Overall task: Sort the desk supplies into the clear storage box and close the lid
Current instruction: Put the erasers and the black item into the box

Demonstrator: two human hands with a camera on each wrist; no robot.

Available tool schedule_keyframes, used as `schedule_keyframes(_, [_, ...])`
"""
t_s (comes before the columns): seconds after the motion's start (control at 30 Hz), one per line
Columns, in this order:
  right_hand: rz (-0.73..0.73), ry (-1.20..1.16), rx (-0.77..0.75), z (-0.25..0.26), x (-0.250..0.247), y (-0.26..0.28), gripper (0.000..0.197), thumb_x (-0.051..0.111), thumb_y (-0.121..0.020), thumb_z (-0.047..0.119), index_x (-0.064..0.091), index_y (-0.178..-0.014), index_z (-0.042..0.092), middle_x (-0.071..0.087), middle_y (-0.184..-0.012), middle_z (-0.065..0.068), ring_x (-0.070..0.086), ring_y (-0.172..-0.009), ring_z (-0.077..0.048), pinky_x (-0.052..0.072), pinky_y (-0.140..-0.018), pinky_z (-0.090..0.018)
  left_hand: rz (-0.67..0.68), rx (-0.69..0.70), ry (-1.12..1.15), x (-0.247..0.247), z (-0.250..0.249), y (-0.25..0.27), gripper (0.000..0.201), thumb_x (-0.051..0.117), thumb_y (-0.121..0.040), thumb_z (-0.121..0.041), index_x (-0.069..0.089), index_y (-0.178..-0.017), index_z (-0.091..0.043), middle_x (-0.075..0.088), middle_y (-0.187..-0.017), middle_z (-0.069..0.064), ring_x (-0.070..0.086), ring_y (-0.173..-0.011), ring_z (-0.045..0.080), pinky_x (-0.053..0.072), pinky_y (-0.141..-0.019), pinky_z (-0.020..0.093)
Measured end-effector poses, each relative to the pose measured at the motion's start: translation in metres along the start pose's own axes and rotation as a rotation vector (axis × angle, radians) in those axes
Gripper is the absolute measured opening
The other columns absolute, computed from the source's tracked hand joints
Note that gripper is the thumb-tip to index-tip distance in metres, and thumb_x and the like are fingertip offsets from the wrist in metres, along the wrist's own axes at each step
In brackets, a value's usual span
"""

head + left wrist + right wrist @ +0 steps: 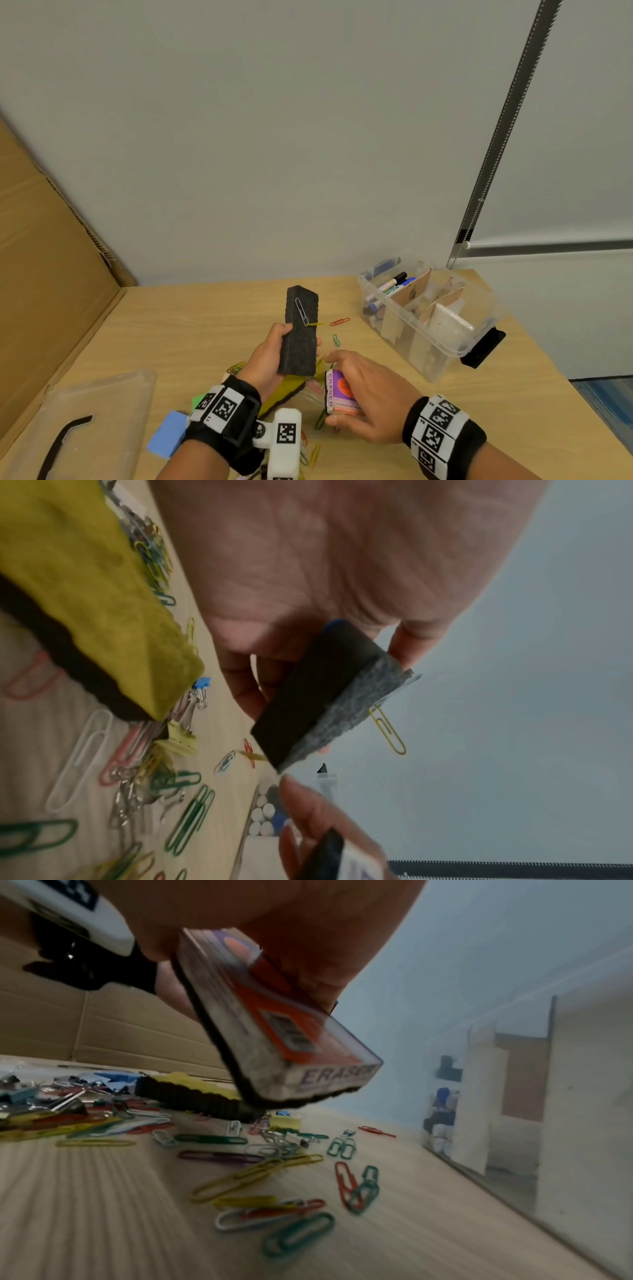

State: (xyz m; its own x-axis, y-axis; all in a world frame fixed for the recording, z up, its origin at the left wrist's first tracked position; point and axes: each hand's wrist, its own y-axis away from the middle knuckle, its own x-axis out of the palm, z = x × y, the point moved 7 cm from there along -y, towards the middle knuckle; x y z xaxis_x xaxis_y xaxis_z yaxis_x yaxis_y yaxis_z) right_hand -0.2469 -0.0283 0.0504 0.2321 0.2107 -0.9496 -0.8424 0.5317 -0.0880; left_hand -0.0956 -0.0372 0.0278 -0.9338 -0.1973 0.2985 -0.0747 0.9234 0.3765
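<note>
Markers (394, 281) already sit in the far-left compartment of the clear storage box (479, 346), far right on the desk; other sections look empty, though the glare makes that hard to confirm. Your left hand (265, 359) wraps a black felt eraser (301, 329), w/ two paper clips (303, 313) stuck to its felt. Your right hand (370, 394) clamps a labelled eraser (342, 394) just above the desk. Left to do: both erasers, yellow eraser (192, 1087), scattered clips (260, 1175), then the lid (85, 425), lying near left.
</note>
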Motion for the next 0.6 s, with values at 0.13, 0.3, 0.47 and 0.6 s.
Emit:
schedule_keyframes(0.13, [-0.13, 0.024, -0.021, 0.002, -0.018, -0.007, 0.068, 0.039, -0.086, 0.072, 0.042, -0.123, 0.015, 0.022, -0.155, -0.002, 0.038, -0.131, -0.013, 0.027, -0.103, -0.02, -0.002, -0.022, -0.044, 0.006, 0.008, -0.002, 0.048, 0.029, -0.099, -0.035, 0.057, -0.12, -0.001, 0.066, -0.112, 0.025, 0.062, -0.101, 0.032, 0.045, -0.097, 0.047])
schedule_keyframes(0.3, [-0.103, -0.014, -0.016, 0.005, -0.014, -0.013, 0.07, 0.039, -0.086, 0.071, 0.04, -0.125, 0.013, 0.002, -0.16, 0.001, 0.031, -0.138, -0.012, 0.024, -0.101, -0.016, 0.011, -0.022, 0.01, 0.015, 0.009, -0.005, 0.047, 0.032, -0.099, -0.035, 0.057, -0.12, -0.002, 0.065, -0.109, 0.025, 0.061, -0.097, 0.03, 0.047, -0.093, 0.044])
schedule_keyframes(0.47, [-0.046, 0.019, 0.001, -0.001, -0.001, -0.001, 0.07, 0.036, -0.085, 0.074, 0.04, -0.125, 0.016, 0.018, -0.156, 0.002, 0.04, -0.129, -0.012, 0.027, -0.1, -0.017, 0.008, -0.005, -0.018, 0.005, 0.004, -0.005, 0.048, 0.028, -0.1, -0.032, 0.056, -0.119, 0.003, 0.066, -0.105, 0.027, 0.063, -0.091, 0.03, 0.048, -0.089, 0.043])
schedule_keyframes(0.6, [-0.025, 0.047, 0.027, -0.007, 0.003, 0.005, 0.079, 0.033, -0.084, 0.077, 0.035, -0.134, 0.017, 0.039, -0.141, 0.0, 0.042, -0.124, -0.014, 0.036, -0.108, -0.032, 0.019, -0.022, -0.011, 0.001, 0.006, -0.004, 0.045, 0.026, -0.1, -0.031, 0.057, -0.114, -0.002, 0.064, -0.116, 0.026, 0.062, -0.092, 0.029, 0.046, -0.093, 0.043])
